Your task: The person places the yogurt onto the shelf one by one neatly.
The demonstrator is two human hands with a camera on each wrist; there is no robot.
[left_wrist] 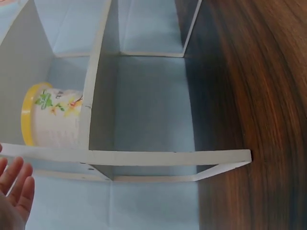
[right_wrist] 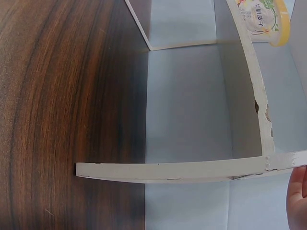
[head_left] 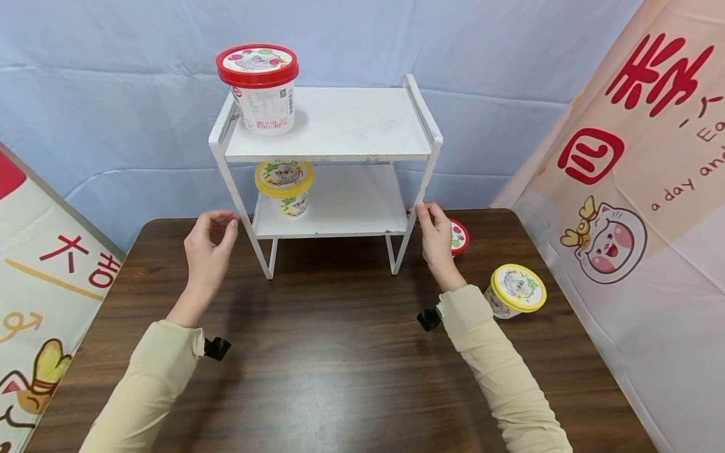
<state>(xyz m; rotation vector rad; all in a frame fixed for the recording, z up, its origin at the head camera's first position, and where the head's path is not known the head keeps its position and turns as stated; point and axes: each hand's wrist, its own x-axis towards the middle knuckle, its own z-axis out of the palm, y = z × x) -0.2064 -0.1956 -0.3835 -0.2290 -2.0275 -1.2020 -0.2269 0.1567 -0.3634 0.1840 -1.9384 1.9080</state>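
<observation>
A white two-tier shelf rack (head_left: 351,157) stands at the back of the brown table. My right hand (head_left: 435,242) holds its right upright between thumb and fingers; in the right wrist view only part of that hand (right_wrist: 296,194) shows, against the white bar. Beside the left upright is my left hand (head_left: 208,255), thumb and fingers apart, holding nothing. The left wrist view shows its fingers (left_wrist: 21,187) loosely extended, close to the frame. A red-lidded tub (head_left: 263,94) sits on the top tier at the left. Below it, a yellow-lidded tub (head_left: 287,189) stands on the lower tier.
Another red-lidded tub (head_left: 459,237) is partly hidden behind my right hand. Further right on the table (head_left: 317,352) stands a yellow-lidded tub (head_left: 512,292). A pale blue cloth (head_left: 351,38) hangs behind the rack, and printed banners flank both sides.
</observation>
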